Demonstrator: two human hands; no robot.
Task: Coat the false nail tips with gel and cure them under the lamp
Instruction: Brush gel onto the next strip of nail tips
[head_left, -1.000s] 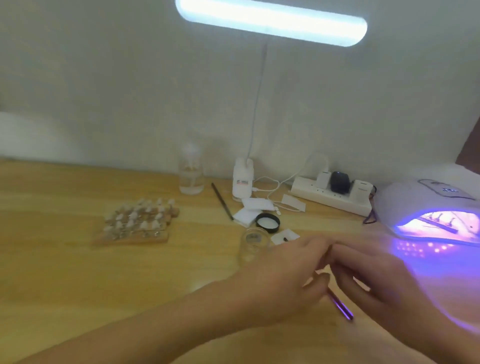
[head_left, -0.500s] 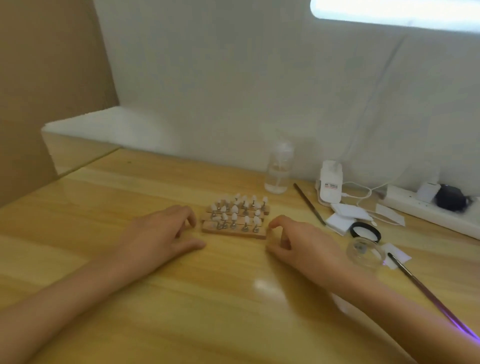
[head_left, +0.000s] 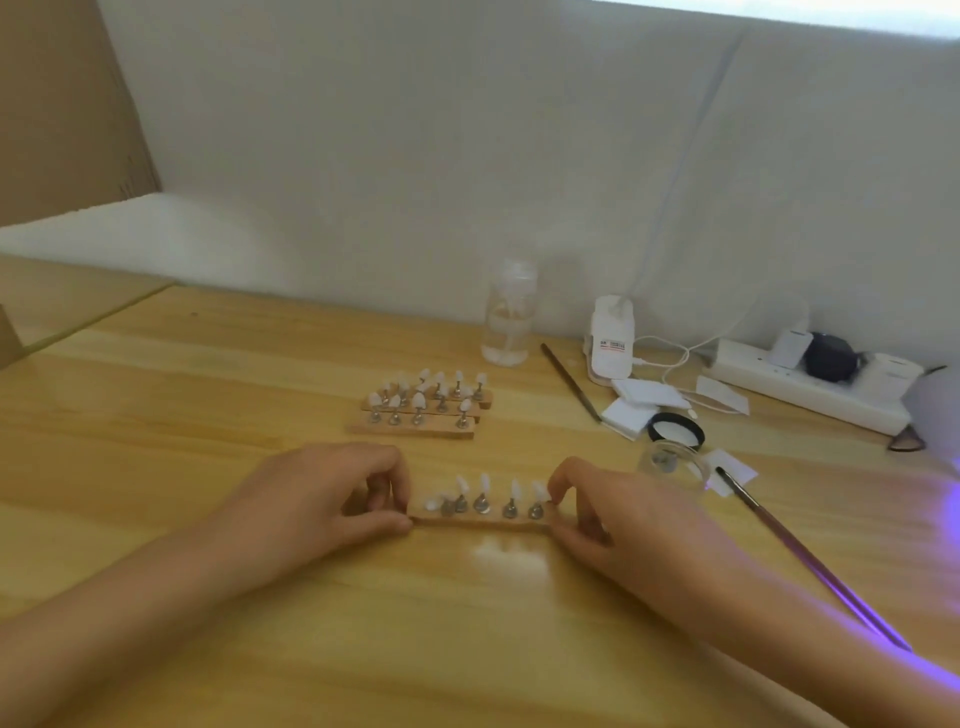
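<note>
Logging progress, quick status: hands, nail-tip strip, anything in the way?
Left hand pinches left end of wooden strip, right hand the right end. Nail tips on it. Glass jar and brush lie to its right.

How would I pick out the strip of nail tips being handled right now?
On the wooden table, look between the left hand and right hand. The wooden strip runs between them, pinched at each end, carrying a row of white tips. Unlike the strips grouped farther back, it alone is held.
</note>
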